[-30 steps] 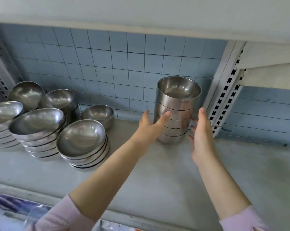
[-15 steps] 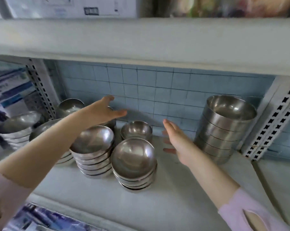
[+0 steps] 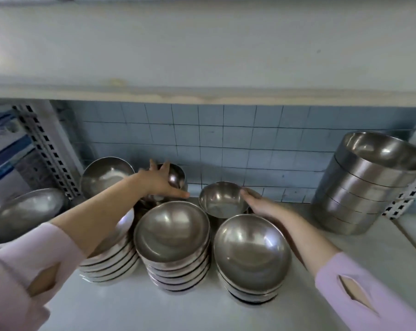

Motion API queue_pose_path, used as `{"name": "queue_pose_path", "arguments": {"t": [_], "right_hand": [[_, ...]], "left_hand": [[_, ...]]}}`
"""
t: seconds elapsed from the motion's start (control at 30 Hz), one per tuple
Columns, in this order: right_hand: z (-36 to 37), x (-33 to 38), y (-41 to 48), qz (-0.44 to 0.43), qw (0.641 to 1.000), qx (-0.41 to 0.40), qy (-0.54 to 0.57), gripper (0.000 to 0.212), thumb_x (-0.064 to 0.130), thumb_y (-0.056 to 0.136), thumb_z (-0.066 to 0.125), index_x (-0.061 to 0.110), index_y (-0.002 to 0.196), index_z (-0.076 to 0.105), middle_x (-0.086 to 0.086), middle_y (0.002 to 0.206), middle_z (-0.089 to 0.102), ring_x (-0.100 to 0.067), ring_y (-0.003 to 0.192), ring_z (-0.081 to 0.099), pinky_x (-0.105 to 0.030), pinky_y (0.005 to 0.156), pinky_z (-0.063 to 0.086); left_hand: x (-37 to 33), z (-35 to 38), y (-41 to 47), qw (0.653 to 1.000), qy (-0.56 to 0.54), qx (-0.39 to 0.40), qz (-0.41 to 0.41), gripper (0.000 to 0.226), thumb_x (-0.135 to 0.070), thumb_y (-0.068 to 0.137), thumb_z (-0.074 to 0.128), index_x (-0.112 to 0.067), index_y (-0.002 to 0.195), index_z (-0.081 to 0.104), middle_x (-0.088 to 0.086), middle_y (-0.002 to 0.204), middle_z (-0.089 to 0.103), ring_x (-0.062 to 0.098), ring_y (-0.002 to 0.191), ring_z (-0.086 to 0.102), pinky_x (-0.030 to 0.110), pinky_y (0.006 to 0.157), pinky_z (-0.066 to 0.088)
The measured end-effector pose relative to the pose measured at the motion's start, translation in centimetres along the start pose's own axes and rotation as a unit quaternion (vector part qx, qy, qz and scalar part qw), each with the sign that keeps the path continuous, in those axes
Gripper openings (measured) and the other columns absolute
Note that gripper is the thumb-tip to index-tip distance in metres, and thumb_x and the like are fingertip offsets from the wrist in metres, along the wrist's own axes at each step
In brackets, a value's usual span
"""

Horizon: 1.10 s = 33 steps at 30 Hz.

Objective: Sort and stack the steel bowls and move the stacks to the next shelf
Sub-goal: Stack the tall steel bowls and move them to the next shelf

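Observation:
Several stacks of wide steel bowls stand on the shelf: a middle stack [image 3: 172, 237], a right stack [image 3: 251, 254], and a left stack [image 3: 111, 261] partly under my left arm. A tall stack of straight-sided bowls [image 3: 367, 182] stands at the far right. My left hand [image 3: 159, 181] rests over a small deep bowl [image 3: 177, 175] at the back, fingers spread around it. My right hand [image 3: 262, 204] grips the right rim of another small deep bowl [image 3: 220, 199], which is tilted and lifted.
More bowls sit at the left: one at the back [image 3: 105, 174] and one at the left edge [image 3: 23, 213]. A perforated upright [image 3: 46, 149] bounds the left, another [image 3: 407, 197] the right. The upper shelf [image 3: 202, 56] hangs low overhead. Blue tiles line the back.
My view has swung left from the tall stack. Both hands left it and reached to the back; the left now covers one small bowl, the right has taken another.

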State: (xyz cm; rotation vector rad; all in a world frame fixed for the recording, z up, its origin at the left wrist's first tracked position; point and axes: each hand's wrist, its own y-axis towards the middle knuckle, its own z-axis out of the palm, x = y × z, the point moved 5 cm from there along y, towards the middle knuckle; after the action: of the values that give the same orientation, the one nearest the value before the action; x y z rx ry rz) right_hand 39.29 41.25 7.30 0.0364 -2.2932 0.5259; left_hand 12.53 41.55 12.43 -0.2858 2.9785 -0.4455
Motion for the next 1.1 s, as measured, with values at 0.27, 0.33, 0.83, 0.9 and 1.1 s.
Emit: {"name": "queue_pose_path", "arguments": {"t": [0.27,0.33,0.83,0.9,1.1], "right_hand": [[-0.6,0.6,-1.9,0.021,0.997,-0.052,0.06,0.056,0.052,0.102,0.034,0.029,0.153,0.032,-0.003,0.153,0.044,-0.024,0.132,0.049,-0.022,0.084,0.042],[-1.1,0.5,-2.3,0.016,0.991,-0.069,0.111,0.055,0.052,0.102,0.036,0.027,0.152,0.034,-0.005,0.148,0.05,-0.022,0.12,0.056,-0.015,0.069,0.043],[-10.9,-5.0,-11.2,-0.049,0.863,-0.11,0.491,0.024,0.044,0.095,0.057,0.024,0.106,0.064,-0.006,0.101,0.067,-0.02,0.087,0.064,-0.035,0.07,0.054],[-12.1,-8.4,-13.9,-0.047,0.882,-0.097,0.458,0.028,0.045,0.096,0.056,0.025,0.113,0.064,-0.006,0.105,0.07,-0.021,0.092,0.065,-0.035,0.073,0.055],[-13.4,-20.3,-19.7,-0.007,0.911,-0.136,0.388,0.018,0.033,0.099,0.054,0.03,0.116,0.059,-0.013,0.092,0.058,-0.024,0.074,0.058,-0.034,0.06,0.057]], "left_hand": [[1.0,-0.6,0.3,0.994,-0.052,-0.069,0.062,0.118,-0.083,0.048,0.063,-0.039,0.149,0.021,0.008,0.152,0.032,0.04,0.136,0.031,0.05,0.11,0.032],[1.2,-1.2,-0.3,0.99,-0.082,-0.086,0.078,0.112,-0.078,0.056,0.068,-0.035,0.15,0.024,0.004,0.153,0.037,0.032,0.137,0.036,0.046,0.113,0.03],[-7.0,-6.9,-11.3,0.928,-0.263,-0.213,0.155,0.091,-0.084,0.047,0.067,-0.045,0.127,0.048,-0.01,0.129,0.053,0.021,0.11,0.058,0.045,0.097,0.049],[-11.2,-6.2,-13.9,0.92,-0.276,-0.209,0.186,0.08,-0.081,0.05,0.065,-0.051,0.123,0.047,-0.014,0.124,0.054,0.021,0.112,0.056,0.046,0.096,0.049],[-22.9,-1.2,-20.3,0.902,-0.311,-0.119,0.276,0.08,-0.076,0.05,0.066,-0.067,0.125,0.038,-0.021,0.148,0.034,0.018,0.139,0.032,0.045,0.114,0.03]]}}
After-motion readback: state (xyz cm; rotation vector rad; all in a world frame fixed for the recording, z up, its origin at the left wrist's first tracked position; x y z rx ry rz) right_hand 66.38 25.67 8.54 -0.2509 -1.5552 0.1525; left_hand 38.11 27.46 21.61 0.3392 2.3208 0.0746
